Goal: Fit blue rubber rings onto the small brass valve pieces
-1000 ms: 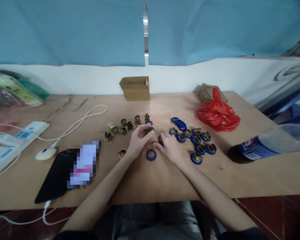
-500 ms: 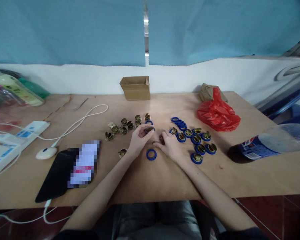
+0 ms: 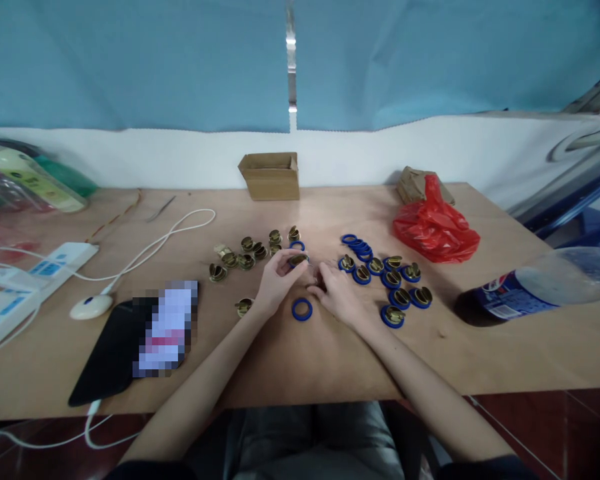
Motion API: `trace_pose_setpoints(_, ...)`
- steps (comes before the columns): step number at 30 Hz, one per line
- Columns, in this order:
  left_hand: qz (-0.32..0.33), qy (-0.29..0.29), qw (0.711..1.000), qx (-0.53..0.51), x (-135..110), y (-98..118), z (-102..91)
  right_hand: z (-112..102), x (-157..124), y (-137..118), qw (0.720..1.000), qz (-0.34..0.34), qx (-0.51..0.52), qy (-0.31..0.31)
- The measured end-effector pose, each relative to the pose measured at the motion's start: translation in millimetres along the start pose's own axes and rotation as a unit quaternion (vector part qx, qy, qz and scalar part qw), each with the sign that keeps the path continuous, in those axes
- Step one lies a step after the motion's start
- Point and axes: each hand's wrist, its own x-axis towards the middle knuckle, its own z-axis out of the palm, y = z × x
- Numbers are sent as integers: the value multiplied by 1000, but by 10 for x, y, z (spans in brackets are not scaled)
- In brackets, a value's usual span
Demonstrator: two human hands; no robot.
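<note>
Between thumb and fingertips, my left hand (image 3: pixel 275 280) pinches a small round brass-coloured metal piece (image 3: pixel 299 261) with a folded upright part. My right hand (image 3: pixel 337 290) is close on its right, fingers curled together; what they hold, if anything, is too small to make out. A loose blue ring (image 3: pixel 302 309) lies just in front of the hands, and another blue ring (image 3: pixel 297 246) is beyond the left fingers. Several similar brass pieces (image 3: pixel 247 261) sit to the left without blue rings. On the right, several brass pieces (image 3: pixel 393 279) sit on blue rings, near a row of overlapping blue rings (image 3: pixel 359 246).
An open cardboard box (image 3: pixel 273 185) stands at the back. At right are a red plastic bag (image 3: pixel 437 230) and a lying cola bottle (image 3: pixel 520 290). Phones (image 3: pixel 107 353), white cables and a power strip (image 3: pixel 65 260) occupy the wooden table's left side.
My right fingers have shifted slightly, curling closer toward the left hand. My left hand keeps its pinch on the brass piece. The view has moved a touch.
</note>
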Motion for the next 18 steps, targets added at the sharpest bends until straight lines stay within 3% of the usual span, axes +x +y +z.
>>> trace_pose_setpoints(8, 6, -9, 1000, 9, -11, 17, -5, -55, 6, -60, 993, -51, 102, 5)
trace_pose_setpoints(11, 11, -4, 1000, 14, -5, -10, -9, -89, 24, -62, 984, -26, 176, 28)
trace_pose_setpoints(13, 18, -1, 1000, 14, 2, -39, -6, -84, 42, -30, 962, 35, 271, 25)
trace_pose_setpoints(16, 34, 9, 999, 14, 10, -77, 7, -83, 71, 31, 898, 136, 419, 13)
trace_pose_setpoints(18, 42, 14, 999, 23, 9, -83, 15, -125, 87, 54, 870, 165, 464, 17)
